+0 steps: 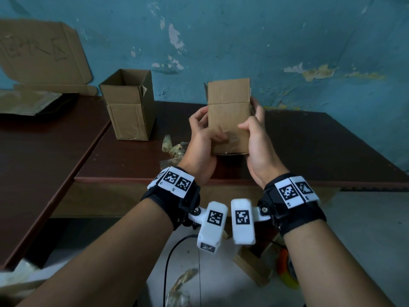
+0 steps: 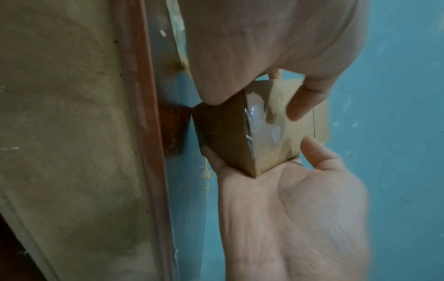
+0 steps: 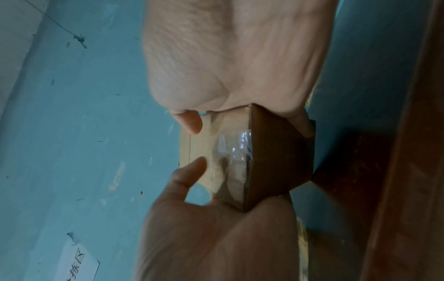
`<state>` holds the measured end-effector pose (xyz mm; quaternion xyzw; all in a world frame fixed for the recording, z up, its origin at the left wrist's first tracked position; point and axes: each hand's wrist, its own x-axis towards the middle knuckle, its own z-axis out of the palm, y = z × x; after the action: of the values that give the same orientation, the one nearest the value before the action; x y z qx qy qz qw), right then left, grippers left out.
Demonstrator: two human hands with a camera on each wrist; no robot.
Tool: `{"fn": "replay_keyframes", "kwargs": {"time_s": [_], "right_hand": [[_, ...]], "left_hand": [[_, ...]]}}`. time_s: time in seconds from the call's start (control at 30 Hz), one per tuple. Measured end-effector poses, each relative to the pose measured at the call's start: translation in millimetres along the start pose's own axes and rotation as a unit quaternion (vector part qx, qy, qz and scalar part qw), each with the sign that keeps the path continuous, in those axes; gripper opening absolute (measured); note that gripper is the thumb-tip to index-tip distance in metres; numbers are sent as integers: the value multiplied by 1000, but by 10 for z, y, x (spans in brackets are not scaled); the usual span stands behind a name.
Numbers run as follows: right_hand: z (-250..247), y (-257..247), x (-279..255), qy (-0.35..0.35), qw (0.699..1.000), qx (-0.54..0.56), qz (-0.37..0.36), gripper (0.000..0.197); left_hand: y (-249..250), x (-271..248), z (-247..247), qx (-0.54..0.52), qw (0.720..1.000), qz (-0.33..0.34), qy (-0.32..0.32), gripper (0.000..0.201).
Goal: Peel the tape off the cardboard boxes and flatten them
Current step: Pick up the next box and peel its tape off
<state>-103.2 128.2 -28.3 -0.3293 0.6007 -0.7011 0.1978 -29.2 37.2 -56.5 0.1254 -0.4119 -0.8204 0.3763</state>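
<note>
Nearest you are your two forearms, each with one black wrist strap carrying white marker tags. Just past them your two hands hold one small cardboard box [image 1: 229, 117] upright in the air above the near edge of the dark table [image 1: 321, 147].

Your left hand [image 1: 202, 140] wraps the box's left side: fingers curled round the far face, the thumb [image 1: 218, 132] bent onto the near face close to the clear tape [image 1: 232, 138]. That thumb is blurred, so you cannot tell whether it pinches the tape or only presses on it. Your right hand [image 1: 256, 140] clamps the right side, thumb on the near face, fingers curled behind. In the wrist views the tape [image 2: 258, 116] is wrinkled and shiny, wrapping from the near face over the bottom edge, and the two bottom flaps are closed along one seam.

On the table beyond your left hand lies one crumpled wad of peeled tape [image 1: 173, 148]. Farther back and left stands a second box [image 1: 129, 105], upright, top flaps open, well apart from the one you hold. Two boxes in all. Farthest, at the left against the blue wall [image 1: 287, 41], one flattened cardboard sheet [image 1: 42, 56] leans, with marks scrawled on it.
</note>
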Motion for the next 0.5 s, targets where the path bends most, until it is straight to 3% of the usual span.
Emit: {"fn": "replay_keyframes", "kwargs": {"time_s": [0.17, 0.5], "right_hand": [[-39, 47, 59, 4, 1000, 15, -1, 68], [-68, 121, 126, -1, 999, 27, -18, 72]], "left_hand": [[-20, 15, 26, 10, 1000, 1, -22, 57], [34, -26, 25, 27, 997, 6, -69, 67]]}}
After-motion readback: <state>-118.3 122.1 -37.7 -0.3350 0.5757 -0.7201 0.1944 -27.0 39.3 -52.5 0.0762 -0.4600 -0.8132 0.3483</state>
